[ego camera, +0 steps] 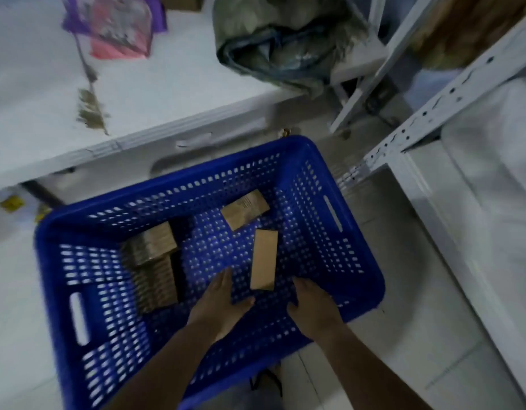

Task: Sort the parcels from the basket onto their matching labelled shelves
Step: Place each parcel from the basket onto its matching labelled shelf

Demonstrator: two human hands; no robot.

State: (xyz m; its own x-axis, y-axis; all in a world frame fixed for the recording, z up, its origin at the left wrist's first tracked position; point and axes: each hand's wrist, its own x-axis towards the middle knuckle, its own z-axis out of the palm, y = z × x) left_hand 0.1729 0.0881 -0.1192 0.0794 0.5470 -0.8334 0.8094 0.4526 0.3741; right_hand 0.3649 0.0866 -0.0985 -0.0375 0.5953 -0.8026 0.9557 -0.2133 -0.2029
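Four or so brown cardboard parcels [263, 258] lie unsorted in the blue perforated plastic basket [173, 182]; left hand [219, 303] and right hand [312, 306] hover inside, loose-fingered, empty; most sorting seemingly left.

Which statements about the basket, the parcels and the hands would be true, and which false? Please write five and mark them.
1. The basket is blue. True.
2. The basket is empty. False: several brown parcels lie in it.
3. The left hand grips a parcel. False: it is open and holds nothing.
4. The nearest parcel lies between the left hand and the right hand. True.
5. The shelf rack is red. False: it is white.
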